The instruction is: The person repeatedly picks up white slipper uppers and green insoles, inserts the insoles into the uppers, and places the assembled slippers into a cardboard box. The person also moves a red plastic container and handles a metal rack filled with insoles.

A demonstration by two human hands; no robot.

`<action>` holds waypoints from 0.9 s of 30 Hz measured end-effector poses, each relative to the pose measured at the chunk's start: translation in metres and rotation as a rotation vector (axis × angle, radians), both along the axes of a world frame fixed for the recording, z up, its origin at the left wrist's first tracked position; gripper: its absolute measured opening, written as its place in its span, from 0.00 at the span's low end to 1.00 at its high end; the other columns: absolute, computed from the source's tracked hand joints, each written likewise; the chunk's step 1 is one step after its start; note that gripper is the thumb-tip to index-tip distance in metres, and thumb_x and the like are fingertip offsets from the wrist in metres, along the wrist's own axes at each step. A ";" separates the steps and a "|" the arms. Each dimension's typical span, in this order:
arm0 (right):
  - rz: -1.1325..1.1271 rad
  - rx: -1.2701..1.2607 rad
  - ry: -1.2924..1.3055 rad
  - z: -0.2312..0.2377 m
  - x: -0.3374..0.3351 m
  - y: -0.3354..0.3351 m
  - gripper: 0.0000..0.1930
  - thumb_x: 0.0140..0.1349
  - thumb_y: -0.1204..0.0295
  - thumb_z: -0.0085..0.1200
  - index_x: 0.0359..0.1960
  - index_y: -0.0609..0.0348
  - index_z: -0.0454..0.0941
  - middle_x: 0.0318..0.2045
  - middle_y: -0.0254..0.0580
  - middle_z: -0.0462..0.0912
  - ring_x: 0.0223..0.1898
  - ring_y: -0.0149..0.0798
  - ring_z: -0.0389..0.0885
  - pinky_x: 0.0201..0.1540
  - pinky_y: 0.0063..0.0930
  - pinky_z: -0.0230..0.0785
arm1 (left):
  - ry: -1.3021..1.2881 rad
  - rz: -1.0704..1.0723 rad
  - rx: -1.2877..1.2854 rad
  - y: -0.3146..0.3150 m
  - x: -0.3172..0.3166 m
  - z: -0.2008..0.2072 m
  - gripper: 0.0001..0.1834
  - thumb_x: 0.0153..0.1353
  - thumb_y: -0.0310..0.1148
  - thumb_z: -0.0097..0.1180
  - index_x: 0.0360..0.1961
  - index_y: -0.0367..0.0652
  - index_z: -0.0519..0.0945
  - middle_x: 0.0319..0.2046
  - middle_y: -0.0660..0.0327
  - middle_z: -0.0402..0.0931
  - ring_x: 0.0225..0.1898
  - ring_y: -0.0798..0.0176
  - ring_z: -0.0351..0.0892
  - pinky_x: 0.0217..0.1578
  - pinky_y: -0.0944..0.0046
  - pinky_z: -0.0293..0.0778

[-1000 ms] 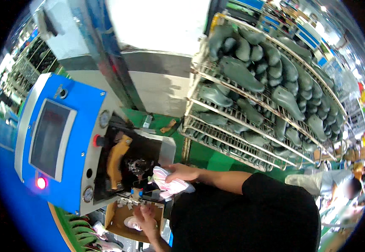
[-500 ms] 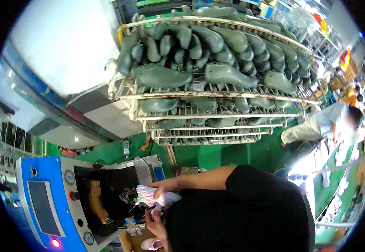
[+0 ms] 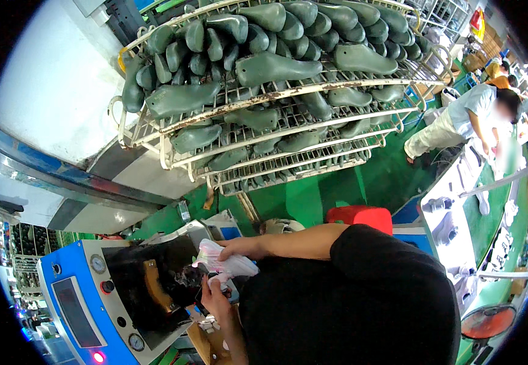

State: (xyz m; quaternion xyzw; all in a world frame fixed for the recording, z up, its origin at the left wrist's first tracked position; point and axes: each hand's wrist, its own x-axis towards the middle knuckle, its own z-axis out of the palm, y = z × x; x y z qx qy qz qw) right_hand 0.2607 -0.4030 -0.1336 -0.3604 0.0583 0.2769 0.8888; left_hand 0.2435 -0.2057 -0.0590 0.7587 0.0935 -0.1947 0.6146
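A white and pink shoe [image 3: 227,264] is held in front of the machine's dark opening. My right hand [image 3: 237,247] comes over it from above, its fingers closed round the shoe. Against its lower side, my left hand [image 3: 215,298] has its fingers bent and pressed to the shoe; their tips are partly hidden. Left of both hands stands a blue and grey machine [image 3: 87,267] with a screen, gauges and a red knob. Inside its opening a curved brown part [image 3: 156,286] shows, near a dark metal piece [image 3: 186,277] close to the shoe.
A cream wire rack [image 3: 264,97] full of green shoe lasts [image 3: 276,68] stands beyond my right arm. Below my left hand is a cardboard box [image 3: 200,342]. At the right are a red stool [image 3: 360,217], a bench with shoes [image 3: 449,228], a fan [image 3: 489,321] and another person [image 3: 458,121].
The view has swung, bringing the red stool and fan into sight. The shoe has tilted in my right hand, and my left hand has risen against its lower side.
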 end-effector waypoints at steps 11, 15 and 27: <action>0.116 -0.012 0.128 -0.001 -0.026 0.018 0.37 0.63 0.68 0.59 0.74 0.50 0.60 0.55 0.43 0.81 0.49 0.43 0.84 0.52 0.41 0.78 | 0.032 0.118 -0.046 0.039 -0.052 -0.032 0.27 0.69 0.36 0.58 0.68 0.41 0.73 0.45 0.57 0.82 0.44 0.65 0.80 0.41 0.65 0.78; 0.018 -0.056 0.112 0.029 -0.007 0.017 0.40 0.55 0.75 0.59 0.72 0.61 0.60 0.56 0.50 0.80 0.51 0.48 0.84 0.56 0.42 0.78 | -0.169 0.007 0.181 0.035 -0.061 -0.039 0.16 0.71 0.38 0.56 0.55 0.42 0.81 0.41 0.52 0.85 0.41 0.56 0.84 0.46 0.62 0.78; 0.301 -1.002 -0.828 0.099 0.113 0.096 0.43 0.53 0.72 0.66 0.73 0.61 0.63 0.61 0.55 0.77 0.58 0.42 0.79 0.60 0.34 0.70 | -0.364 0.689 0.165 0.004 -0.001 -0.041 0.17 0.72 0.38 0.55 0.58 0.48 0.81 0.42 0.49 0.82 0.41 0.49 0.84 0.44 0.55 0.77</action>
